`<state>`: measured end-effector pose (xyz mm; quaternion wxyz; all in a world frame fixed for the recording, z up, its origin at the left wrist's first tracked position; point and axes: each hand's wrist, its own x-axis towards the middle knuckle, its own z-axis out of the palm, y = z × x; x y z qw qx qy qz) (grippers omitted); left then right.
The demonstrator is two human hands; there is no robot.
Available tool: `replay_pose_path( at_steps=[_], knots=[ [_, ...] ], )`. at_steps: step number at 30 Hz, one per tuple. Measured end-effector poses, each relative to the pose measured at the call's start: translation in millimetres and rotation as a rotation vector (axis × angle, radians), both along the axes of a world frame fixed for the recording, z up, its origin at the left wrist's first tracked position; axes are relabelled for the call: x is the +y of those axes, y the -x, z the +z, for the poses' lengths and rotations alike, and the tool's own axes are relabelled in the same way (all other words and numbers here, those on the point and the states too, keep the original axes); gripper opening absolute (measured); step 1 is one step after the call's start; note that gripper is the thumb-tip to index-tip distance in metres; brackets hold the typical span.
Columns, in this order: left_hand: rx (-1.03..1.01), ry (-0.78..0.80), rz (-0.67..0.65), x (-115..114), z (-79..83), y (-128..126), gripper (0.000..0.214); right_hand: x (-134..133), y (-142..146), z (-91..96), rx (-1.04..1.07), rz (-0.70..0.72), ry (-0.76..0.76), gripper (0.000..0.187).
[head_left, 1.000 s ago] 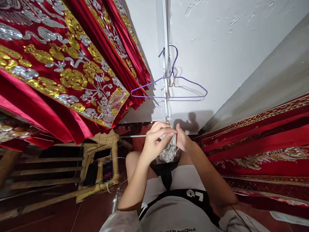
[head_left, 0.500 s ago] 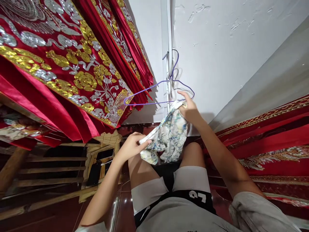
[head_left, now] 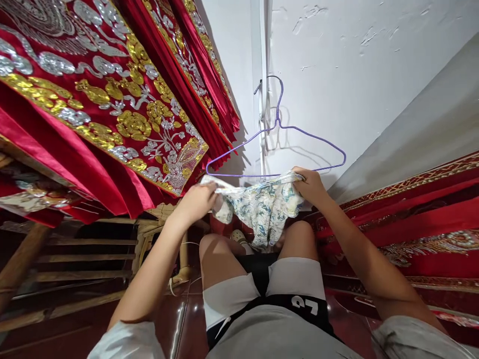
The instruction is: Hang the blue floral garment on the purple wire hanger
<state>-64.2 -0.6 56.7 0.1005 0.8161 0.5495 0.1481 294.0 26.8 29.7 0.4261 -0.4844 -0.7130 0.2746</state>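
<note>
A thin garment [head_left: 258, 209] printed with blue, green and yellow flowers on white is stretched between my hands, its folds hanging down over the gap between my knees. My left hand [head_left: 202, 199] grips the white upper edge at its left end. At the other end, my right hand [head_left: 310, 185] is closed on the same edge. Just above the cloth hangs a purple wire hanger [head_left: 312, 134], its lower bar running along the garment's top. Whether the cloth touches that bar I cannot tell.
Red cloths [head_left: 149, 114] with gold and silver sequins hang at the left. A bamboo chair [head_left: 86, 259] stands below them. More red embroidered fabric [head_left: 422, 224] lies along the right. A white strip [head_left: 263, 60] with a hook runs down the white wall [head_left: 355, 75] ahead.
My left hand has moved up, and my right hand slightly right and down, spreading the garment's edge wider and more level. The hanger has swung to the right and now faces me more squarely.
</note>
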Motion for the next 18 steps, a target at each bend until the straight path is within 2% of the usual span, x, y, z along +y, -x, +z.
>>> replay_pose_path(
  at_steps=[4, 7, 10, 12, 14, 18],
  knots=[
    [-0.316, -0.208, -0.094, 19.8, 16.6, -11.6, 0.025, -13.7, -5.4, 19.3, 0.004, -0.044, -0.029, 0.008],
    [-0.494, -0.237, -0.039, 21.2, 12.6, -9.0, 0.023, -14.7, -4.1, 20.9, -0.038, -0.092, -0.025, 0.006],
    [-0.493, -0.279, 0.050, 17.3, 2.8, 3.6, 0.024, -11.7, -1.9, 13.0, -0.085, -0.142, 0.010, 0.005],
    [-0.467, -0.322, 0.088, 15.3, 2.0, 9.8, 0.026, -10.2, 0.1, 7.2, -0.077, -0.129, 0.034, 0.003],
    [-0.450, -0.342, 0.094, 16.0, 8.5, 9.5, 0.026, -10.5, 3.0, 3.9, -0.050, -0.082, 0.049, 0.004],
    [-0.476, -0.276, 0.004, 27.2, 31.2, -6.7, 0.025, -17.9, 8.6, 6.0, -0.061, 0.045, 0.053, 0.009]
  ],
)
